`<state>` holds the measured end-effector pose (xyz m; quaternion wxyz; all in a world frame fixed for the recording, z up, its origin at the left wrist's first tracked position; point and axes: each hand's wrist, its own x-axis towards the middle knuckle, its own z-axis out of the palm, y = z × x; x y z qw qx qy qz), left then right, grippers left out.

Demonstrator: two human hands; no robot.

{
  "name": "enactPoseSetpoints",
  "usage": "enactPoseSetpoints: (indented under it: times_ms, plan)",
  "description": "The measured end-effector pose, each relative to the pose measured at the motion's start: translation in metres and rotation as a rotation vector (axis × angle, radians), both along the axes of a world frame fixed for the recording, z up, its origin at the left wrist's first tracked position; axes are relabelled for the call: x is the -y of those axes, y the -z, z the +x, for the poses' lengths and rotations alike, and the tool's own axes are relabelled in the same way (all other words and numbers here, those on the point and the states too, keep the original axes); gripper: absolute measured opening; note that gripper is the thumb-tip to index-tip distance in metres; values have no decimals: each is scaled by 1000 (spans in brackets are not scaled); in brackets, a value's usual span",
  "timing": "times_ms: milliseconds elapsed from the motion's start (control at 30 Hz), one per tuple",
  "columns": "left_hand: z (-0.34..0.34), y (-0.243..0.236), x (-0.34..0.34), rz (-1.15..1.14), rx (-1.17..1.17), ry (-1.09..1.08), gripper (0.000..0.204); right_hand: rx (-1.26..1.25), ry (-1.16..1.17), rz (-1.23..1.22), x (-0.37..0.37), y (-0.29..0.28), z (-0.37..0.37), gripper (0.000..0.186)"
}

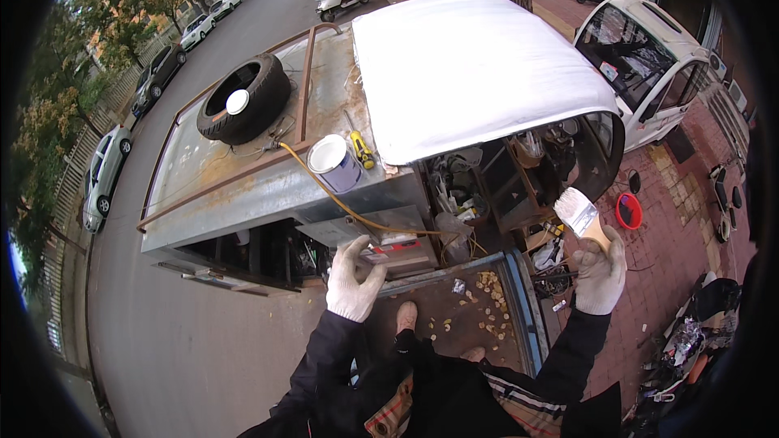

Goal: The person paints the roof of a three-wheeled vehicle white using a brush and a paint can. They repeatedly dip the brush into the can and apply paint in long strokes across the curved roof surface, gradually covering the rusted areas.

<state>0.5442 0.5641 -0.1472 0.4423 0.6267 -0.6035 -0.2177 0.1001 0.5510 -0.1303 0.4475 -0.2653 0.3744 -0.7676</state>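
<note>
In my white-gloved right hand point(600, 272) is a paintbrush point(581, 217), its white-coated bristles up and its wooden handle in my fingers. My left hand point(355, 282), also gloved, is held below the metal roof edge with thumb and fingers apart and nothing in it. A paint can point(339, 176) with a white top stands on the rusty metal roof point(324, 89), beside a yellow-handled screwdriver point(362, 151). Farther left lies a tyre point(272, 96) with a white lid point(237, 102) on it. The cab roof point(487, 73) is glossy white.
A yellow hose point(341, 204) hangs over the roof edge. I stand on a truck bed point(438, 320) scattered with dry leaves, bounded by a blue rail point(527, 308). A red bucket point(627, 211) and a white vehicle point(641, 57) are at right. Parked cars point(105, 174) line the road.
</note>
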Motion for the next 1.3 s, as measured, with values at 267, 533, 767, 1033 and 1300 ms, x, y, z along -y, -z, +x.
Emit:
enactPoseSetpoints:
  times_ms: [267,533,767,1033,1300]
  plan:
    - [-125,14,-46,222,-432,65,66,184,-157,20,-55,36,-75,53]
    - [-166,11,-56,302,-302,52,58,153,-222,69,-74,49,-101,43]
    - [-164,35,-70,265,-293,59,46,59,-188,139,-54,36,-65,40]
    - [-113,37,-29,150,-689,-94,61,-96,-333,87,-29,-3,-25,35]
    - [-80,22,0,97,-679,-28,85,-162,-278,161,-13,-29,4,32]
